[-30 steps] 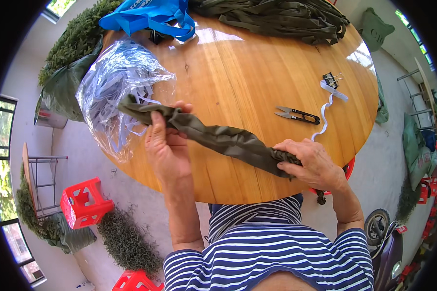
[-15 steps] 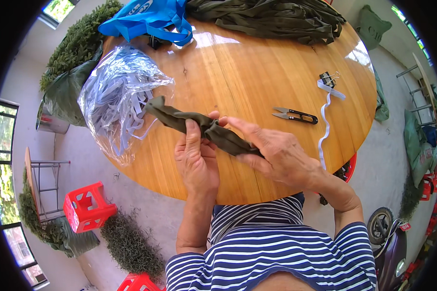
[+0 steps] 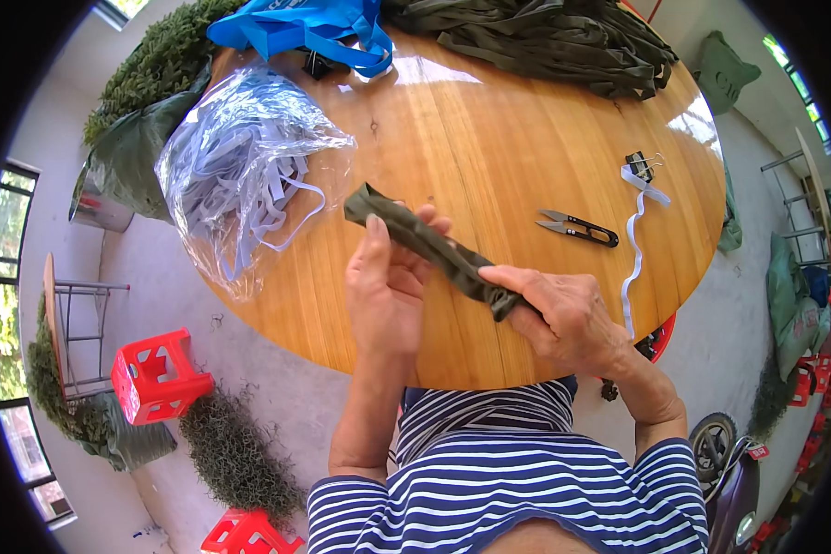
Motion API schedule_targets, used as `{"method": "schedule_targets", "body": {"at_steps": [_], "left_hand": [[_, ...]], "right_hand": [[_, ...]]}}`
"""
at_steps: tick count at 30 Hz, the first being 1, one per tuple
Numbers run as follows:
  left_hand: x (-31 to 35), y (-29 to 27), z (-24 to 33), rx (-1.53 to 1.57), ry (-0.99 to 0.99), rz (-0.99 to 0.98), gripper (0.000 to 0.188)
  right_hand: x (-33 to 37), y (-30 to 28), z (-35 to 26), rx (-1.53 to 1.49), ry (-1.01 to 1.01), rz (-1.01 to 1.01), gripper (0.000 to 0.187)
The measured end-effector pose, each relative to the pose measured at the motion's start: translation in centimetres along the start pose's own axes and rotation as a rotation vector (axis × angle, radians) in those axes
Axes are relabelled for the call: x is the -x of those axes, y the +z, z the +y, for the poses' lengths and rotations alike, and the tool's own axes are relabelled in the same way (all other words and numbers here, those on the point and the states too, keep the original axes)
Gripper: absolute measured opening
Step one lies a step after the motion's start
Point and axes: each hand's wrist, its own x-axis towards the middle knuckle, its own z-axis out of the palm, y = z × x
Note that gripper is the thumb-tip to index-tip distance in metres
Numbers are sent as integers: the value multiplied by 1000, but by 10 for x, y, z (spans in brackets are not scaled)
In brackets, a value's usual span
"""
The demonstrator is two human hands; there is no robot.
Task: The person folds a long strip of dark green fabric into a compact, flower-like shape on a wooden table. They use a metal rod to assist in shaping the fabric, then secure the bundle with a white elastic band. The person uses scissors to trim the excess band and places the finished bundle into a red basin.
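A folded strip of dark olive-green fabric is held slantwise above the near part of the table. My left hand supports its upper left end, the thumb on top and the other fingers behind. At the lower right end, my right hand pinches the strip, its thumb and index finger closed on a bunched part. The tip beyond that pinch is partly hidden. Black thread snips lie on the table to the right of the strip, apart from both hands.
Round wooden table in front of me. Clear plastic bag of pale ribbons at left, blue bag and olive fabric pile at the far side. White ribbon with a binder clip at right. Red stool on the floor.
The strip has been straightened out between my hands. My right hand has shifted right and down to its lower end, while my left hand has slid toward its upper end.
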Motion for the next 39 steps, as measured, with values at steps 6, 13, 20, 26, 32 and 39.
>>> {"method": "schedule_targets", "body": {"at_steps": [6,13,20,26,32,39], "left_hand": [[17,9,-32,26,-7,-35,24],[31,13,-45,-41,-56,-79,21],[14,8,-2,30,-191,-158,28],[-3,-3,9,114,9,-57,27],[10,3,-24,43,14,-46,25],[28,10,-45,74,-74,-2,23]], "right_hand": [[3,1,-8,-302,228,-8,49],[-9,-7,-6,-315,291,-68,55],[1,-14,0,-319,161,-60,45],[9,-21,-10,-263,255,-154,41],[6,-7,-8,-226,252,-89,41],[0,-3,-6,-306,410,-79,47]]}}
